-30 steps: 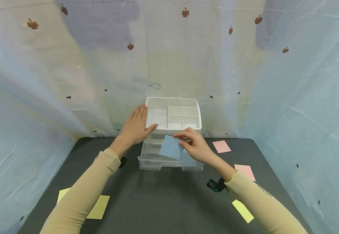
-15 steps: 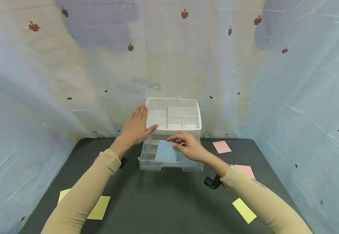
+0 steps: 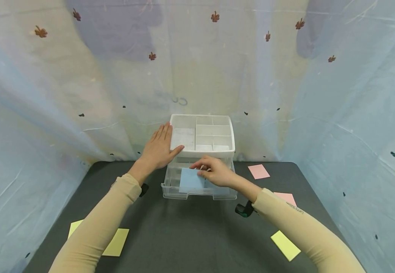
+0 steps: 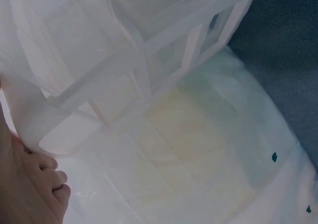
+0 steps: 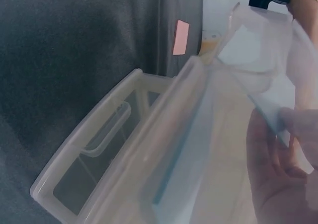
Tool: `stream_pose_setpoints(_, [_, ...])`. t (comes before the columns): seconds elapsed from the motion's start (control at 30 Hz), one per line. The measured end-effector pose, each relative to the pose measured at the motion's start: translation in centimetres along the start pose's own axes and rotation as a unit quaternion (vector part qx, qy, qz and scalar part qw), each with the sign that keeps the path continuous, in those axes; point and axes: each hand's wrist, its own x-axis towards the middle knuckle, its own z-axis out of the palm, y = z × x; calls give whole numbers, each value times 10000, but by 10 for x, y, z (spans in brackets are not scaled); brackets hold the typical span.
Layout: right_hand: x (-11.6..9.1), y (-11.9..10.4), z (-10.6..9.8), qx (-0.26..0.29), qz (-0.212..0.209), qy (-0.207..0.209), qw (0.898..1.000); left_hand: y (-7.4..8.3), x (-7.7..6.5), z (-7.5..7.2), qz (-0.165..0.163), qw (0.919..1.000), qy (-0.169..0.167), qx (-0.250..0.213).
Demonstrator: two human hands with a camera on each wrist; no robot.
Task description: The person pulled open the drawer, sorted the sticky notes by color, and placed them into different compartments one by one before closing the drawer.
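Observation:
My right hand [image 3: 217,173] pinches a blue sticky note pad [image 3: 190,182] by its right side, between thumb and fingers. The pad is low inside the pulled-out clear drawer [image 3: 173,192], towards its left half. Another blue sticky note pad [image 3: 218,189] lies in the drawer's right half, partly beneath my right wrist. My left hand [image 3: 158,147] rests flat against the left side of the white-topped organizer [image 3: 202,154], with fingers straight and thumb over the front corner. In the right wrist view the held pad's edge shows by the fingertips [image 5: 287,113]; what it touches below is unclear.
Pink sticky note pads [image 3: 259,171] lie on the dark table [image 3: 197,235] at right, one partly behind my sleeve. A yellow pad [image 3: 285,245] lies nearer, and yellow pads [image 3: 117,242] sit by my left forearm. A plastic curtain [image 3: 197,68] hangs behind the organizer.
My right hand has moved left and down, taking the blue sticky note pad from a tilt above the drawer to an upright-edged position inside it. The left hand has stayed put.

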Motion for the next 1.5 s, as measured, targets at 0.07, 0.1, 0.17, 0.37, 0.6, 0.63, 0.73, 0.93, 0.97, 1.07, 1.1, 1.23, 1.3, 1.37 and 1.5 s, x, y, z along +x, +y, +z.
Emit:
stream_pose_setpoints(0.07, [2,1,1,-57,22,-16,10000,-1,1,1,12,10000,29,-10])
stream_pose_setpoints(0.1, [3,2,1,-96,35,-26,9999,-1,1,2,19,10000,39,-20])
stream_pose_setpoints(0.17, [4,4,1,-171,45,-47,9998,-2,2,3,21,10000,45,-40])
stream_pose_setpoints(0.37, [8,8,4,-440,-27,-57,9990,-2,1,2,13,10000,12,-61])
stream_pose_setpoints(0.6, [10,9,6,-633,-73,-126,9979,0,0,-1,23,10000,-15,-39])
stream_pose_setpoints(0.63, [10,9,6,-660,-77,-129,9977,0,0,0,26,10000,-17,-27])
stream_pose_setpoints(0.73, [10,10,7,-804,-80,-137,9966,-1,1,1,28,10000,-27,-10])
stream_pose_setpoints(0.93, [10,10,9,-979,-42,-168,9950,-1,1,1,17,10000,-17,-10])
stream_pose_setpoints(0.97, [10,10,9,-977,-35,-173,9951,-1,1,1,17,10000,-19,-14])
stream_pose_setpoints(1.07, [9,10,9,-968,23,-235,9950,0,1,0,32,10000,-12,-24])
stream_pose_setpoints(1.1, [9,10,9,-974,43,-261,9949,0,1,0,41,10000,-5,-22])
stream_pose_setpoints(1.23, [10,9,8,-998,114,-397,9942,-1,1,0,65,10000,15,-5])
stream_pose_setpoints(1.3, [10,9,8,-984,156,-457,9940,-1,2,1,70,10000,23,-1])
stream_pose_setpoints(1.37, [10,8,8,-995,178,-493,9937,-2,2,2,77,10000,51,-1])
stream_pose_setpoints(1.5, [10,10,8,-1113,131,-527,9923,-3,2,3,96,9999,104,-59])
